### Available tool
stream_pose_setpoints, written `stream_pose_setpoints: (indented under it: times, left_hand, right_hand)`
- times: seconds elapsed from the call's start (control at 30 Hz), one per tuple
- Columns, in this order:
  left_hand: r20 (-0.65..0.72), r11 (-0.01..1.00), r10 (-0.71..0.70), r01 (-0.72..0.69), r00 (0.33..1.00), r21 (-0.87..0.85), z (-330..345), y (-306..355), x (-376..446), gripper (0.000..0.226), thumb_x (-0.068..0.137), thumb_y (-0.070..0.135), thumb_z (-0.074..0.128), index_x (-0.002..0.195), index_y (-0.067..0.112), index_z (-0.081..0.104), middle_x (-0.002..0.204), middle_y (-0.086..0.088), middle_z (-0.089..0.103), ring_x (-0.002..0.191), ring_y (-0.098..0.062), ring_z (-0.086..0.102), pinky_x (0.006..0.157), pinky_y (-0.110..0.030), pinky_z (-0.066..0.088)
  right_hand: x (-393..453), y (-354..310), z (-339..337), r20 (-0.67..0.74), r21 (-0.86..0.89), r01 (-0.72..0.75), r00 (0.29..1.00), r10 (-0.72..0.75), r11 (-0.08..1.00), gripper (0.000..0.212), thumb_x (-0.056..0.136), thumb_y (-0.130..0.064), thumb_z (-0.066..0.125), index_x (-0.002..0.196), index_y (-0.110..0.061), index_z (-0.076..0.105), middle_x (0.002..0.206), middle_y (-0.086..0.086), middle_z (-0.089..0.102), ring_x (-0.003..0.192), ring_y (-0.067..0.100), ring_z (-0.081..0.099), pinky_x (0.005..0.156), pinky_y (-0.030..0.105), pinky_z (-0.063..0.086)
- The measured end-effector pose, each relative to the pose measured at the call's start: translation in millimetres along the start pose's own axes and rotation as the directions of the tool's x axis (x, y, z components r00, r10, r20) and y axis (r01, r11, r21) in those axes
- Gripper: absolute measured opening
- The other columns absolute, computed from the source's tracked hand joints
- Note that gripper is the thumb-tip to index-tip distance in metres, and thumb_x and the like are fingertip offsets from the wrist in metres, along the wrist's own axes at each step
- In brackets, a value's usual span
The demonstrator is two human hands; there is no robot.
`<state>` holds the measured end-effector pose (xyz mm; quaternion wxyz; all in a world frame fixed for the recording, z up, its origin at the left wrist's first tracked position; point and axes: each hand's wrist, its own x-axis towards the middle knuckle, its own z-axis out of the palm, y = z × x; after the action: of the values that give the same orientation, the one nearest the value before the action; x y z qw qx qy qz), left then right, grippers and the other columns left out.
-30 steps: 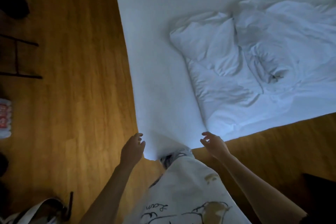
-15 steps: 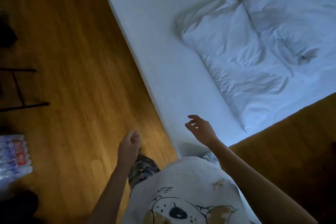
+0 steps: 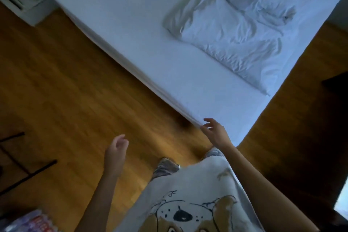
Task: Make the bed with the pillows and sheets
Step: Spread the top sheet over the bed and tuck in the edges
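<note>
Clearly the crumpled white sheets (image 3: 235, 32) lie bunched on the far side of the bed (image 3: 131, 24); soft, light, best gathered by a corner. Both hands hold nothing: right hand (image 3: 216, 132) spread by the mattress corner, left hand (image 3: 115, 149) loose above the floor (image 3: 56, 81).

Crumpled sheets (image 3: 244, 30) run off the top edge.

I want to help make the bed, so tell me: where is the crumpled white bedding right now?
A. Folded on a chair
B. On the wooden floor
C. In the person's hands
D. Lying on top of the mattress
D: the crumpled white bedding lies in a heap on the mattress, while the left hand and right hand hold nothing.
</note>
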<state>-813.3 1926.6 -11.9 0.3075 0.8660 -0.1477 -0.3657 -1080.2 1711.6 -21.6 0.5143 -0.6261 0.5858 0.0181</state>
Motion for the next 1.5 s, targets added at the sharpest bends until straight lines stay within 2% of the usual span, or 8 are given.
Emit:
stream_pose_setpoints:
  times: [0.1,0.23,0.7,0.87,1.03,1.17,1.27,1.5]
  left_hand:
    - [-0.041,0.997,-0.073,0.072,0.996,-0.019,-33.4,-21.9,15.3,0.032,0.098,0.024,0.053,0.129,0.014,0.056,0.122,-0.008,0.059,0.102,-0.022,0.054,0.085,-0.041,0.046]
    - [0.022,1.000,-0.018,0.019,1.000,-0.023,-37.3,-8.6,34.5,0.033,0.099,0.025,0.052,0.130,0.015,0.055,0.117,-0.005,0.057,0.102,-0.023,0.054,0.082,-0.038,0.045]
    - [0.294,0.974,0.147,-0.190,0.945,0.124,50.0,161.0,186.0,0.028,0.099,0.022,0.051,0.126,0.016,0.055,0.101,0.012,0.058,0.093,-0.005,0.057,0.071,-0.021,0.046]
    - [0.377,0.940,0.174,-0.267,0.910,0.211,85.6,263.8,255.3,0.022,0.095,0.009,0.056,0.117,0.008,0.061,0.089,0.003,0.062,0.097,-0.025,0.063,0.074,-0.024,0.046]
    - [0.482,0.838,0.242,-0.431,0.842,0.334,136.1,370.5,314.1,0.027,0.096,0.021,0.054,0.122,0.019,0.059,0.104,0.000,0.062,0.101,-0.021,0.060,0.088,-0.036,0.049]
    - [0.561,0.776,0.272,-0.523,0.782,0.353,179.6,434.2,349.4,0.030,0.096,0.023,0.053,0.125,0.020,0.057,0.109,0.001,0.060,0.098,-0.018,0.058,0.079,-0.032,0.048]
    - [0.622,0.702,0.249,-0.581,0.742,0.412,199.4,473.1,380.3,0.032,0.095,0.023,0.053,0.127,0.021,0.055,0.112,0.002,0.059,0.099,-0.018,0.057,0.087,-0.034,0.049]
    - [0.800,0.408,0.248,-0.808,0.547,0.425,258.1,589.6,515.9,0.041,0.094,0.026,0.055,0.134,0.021,0.049,0.121,0.003,0.056,0.111,-0.020,0.058,0.089,-0.032,0.047]
  right_hand:
    - [-8.1,-16.5,17.2,-0.023,-0.021,0.021,0.999,-0.022,1.000,0.042,0.093,-0.037,0.060,0.131,-0.021,0.052,0.115,-0.001,0.066,0.096,0.009,0.058,0.085,0.026,0.046]
    - [-9.4,-30.3,15.3,-0.062,0.005,0.015,0.998,-0.015,1.000,0.041,0.093,-0.034,0.060,0.130,-0.020,0.052,0.109,-0.003,0.065,0.100,0.013,0.060,0.090,0.033,0.049]
    - [124.6,-71.3,-16.3,-0.186,0.324,-0.112,0.966,0.179,0.940,0.038,0.091,-0.028,0.063,0.127,-0.016,0.056,0.104,0.000,0.066,0.092,0.014,0.063,0.083,0.026,0.047]
    - [183.8,-118.9,-57.7,-0.247,0.426,-0.053,0.953,0.173,0.903,0.036,0.091,-0.028,0.063,0.125,-0.017,0.056,0.104,-0.001,0.067,0.090,0.013,0.064,0.079,0.025,0.048]
    - [220.0,-143.8,-102.3,-0.352,0.504,-0.009,0.911,0.215,0.864,0.034,0.091,-0.027,0.064,0.123,-0.021,0.058,0.100,-0.004,0.067,0.084,0.004,0.063,0.070,0.015,0.044]
    - [248.7,-142.8,-125.0,-0.417,0.563,-0.035,0.851,0.320,0.826,0.037,0.091,-0.027,0.063,0.126,-0.018,0.056,0.100,-0.003,0.065,0.085,0.011,0.062,0.073,0.022,0.042]
    - [270.0,-144.8,-131.3,-0.437,0.619,-0.084,0.790,0.431,0.781,0.038,0.092,-0.028,0.062,0.128,-0.017,0.054,0.102,-0.003,0.064,0.091,0.015,0.062,0.074,0.025,0.041]
    - [401.9,-196.0,-129.1,-0.467,0.679,-0.186,0.636,0.614,0.710,0.060,0.086,-0.040,0.068,0.138,-0.021,0.044,0.126,0.005,0.060,0.109,0.018,0.058,0.082,0.029,0.043]
